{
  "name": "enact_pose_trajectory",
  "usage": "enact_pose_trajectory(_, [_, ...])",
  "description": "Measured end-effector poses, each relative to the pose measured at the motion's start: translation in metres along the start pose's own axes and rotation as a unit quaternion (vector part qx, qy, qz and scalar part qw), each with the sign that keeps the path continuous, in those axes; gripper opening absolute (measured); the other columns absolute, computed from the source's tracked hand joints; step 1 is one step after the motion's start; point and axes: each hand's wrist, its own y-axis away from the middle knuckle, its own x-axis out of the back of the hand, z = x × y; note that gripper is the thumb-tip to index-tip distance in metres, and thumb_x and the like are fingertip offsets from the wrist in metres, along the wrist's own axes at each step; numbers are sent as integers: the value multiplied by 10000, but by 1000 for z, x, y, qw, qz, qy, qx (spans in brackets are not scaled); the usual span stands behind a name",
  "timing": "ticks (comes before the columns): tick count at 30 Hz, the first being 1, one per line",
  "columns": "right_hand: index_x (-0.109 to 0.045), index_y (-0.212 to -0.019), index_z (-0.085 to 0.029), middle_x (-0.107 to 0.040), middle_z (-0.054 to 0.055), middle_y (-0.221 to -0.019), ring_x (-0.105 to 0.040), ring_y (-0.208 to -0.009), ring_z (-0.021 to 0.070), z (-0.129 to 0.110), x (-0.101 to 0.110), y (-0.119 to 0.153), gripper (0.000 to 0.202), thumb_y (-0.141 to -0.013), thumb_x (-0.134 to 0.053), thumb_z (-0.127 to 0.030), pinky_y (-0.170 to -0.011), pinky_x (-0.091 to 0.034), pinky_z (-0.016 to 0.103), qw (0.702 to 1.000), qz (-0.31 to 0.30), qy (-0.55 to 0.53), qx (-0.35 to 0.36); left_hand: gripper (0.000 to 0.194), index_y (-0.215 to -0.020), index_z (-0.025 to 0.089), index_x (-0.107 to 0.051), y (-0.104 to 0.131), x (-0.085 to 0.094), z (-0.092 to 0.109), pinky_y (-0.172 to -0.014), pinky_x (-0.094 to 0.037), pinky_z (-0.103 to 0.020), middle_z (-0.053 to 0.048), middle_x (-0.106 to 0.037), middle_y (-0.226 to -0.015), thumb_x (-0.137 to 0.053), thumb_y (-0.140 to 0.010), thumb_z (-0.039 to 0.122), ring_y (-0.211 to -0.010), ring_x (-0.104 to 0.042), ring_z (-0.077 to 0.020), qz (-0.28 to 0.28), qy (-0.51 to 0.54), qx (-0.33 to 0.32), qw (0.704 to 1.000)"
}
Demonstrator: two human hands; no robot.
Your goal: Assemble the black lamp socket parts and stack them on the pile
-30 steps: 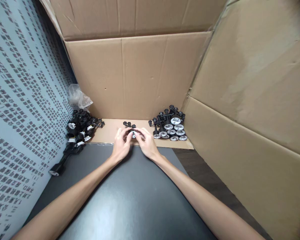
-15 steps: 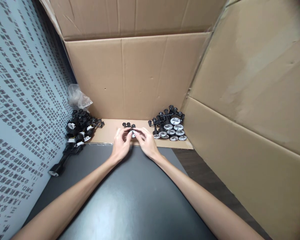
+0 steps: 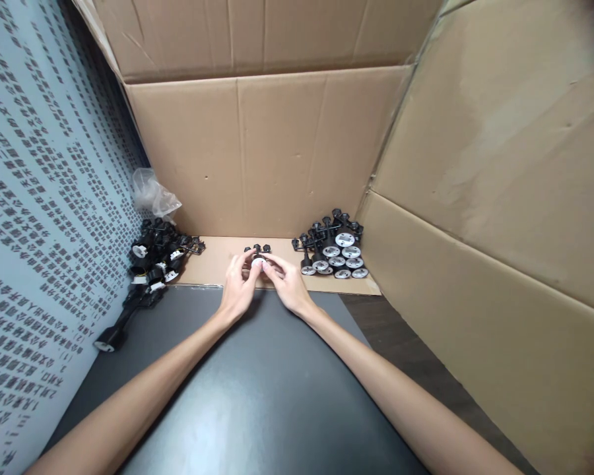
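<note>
1 black, 3-headed piece (image 3: 257, 260), grasped by left hand (image 3: 237, 289) and right hand (image 3: 292, 288) near the far edge of the table (image 3: 257, 396), pointed its heads away, long axis front-to-back, white base nearest. Far left, a clear bag (image 3: 153, 193) showed indistinct contents.

Held piece (image 3: 258, 262) between pile (image 3: 157, 254) and stack (image 3: 332, 251)

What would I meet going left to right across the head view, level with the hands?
Printed sheet, heap of black parts, left fingers, black piece with white disc, right fingers, stack of black pieces, cardboard side wall.
</note>
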Motion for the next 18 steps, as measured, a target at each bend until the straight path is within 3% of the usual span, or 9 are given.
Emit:
enact_pose_trajectory(10, [-660, -1162, -213, -640, 109, -1164, -631, -1053, 223, -7, 1, 3, 355, -934, -515, -443, -874, -542, 364, 994, 11, 94, 55, 297, -1083, 161, -619, -1, 0, -1, -861, -514, -363, -98, -678, -1060, -490, -947, 390, -953, -648, -205, -14, 7, 0, 1000])
enact_pose_trajectory(18, [-639, -1168, -231, -625, 88, -1051, -606, -1003, 234, -9, 1, 5, 346, -982, -411, -412, -897, -510, 386, 979, 12, 175, 105, 318, -1075, 163, -603, -1, 0, -3, -824, -523, -356, -91, -679, -1029, -488, -938, 426, -892, -649, -197, -25, -6, -12, 1000])
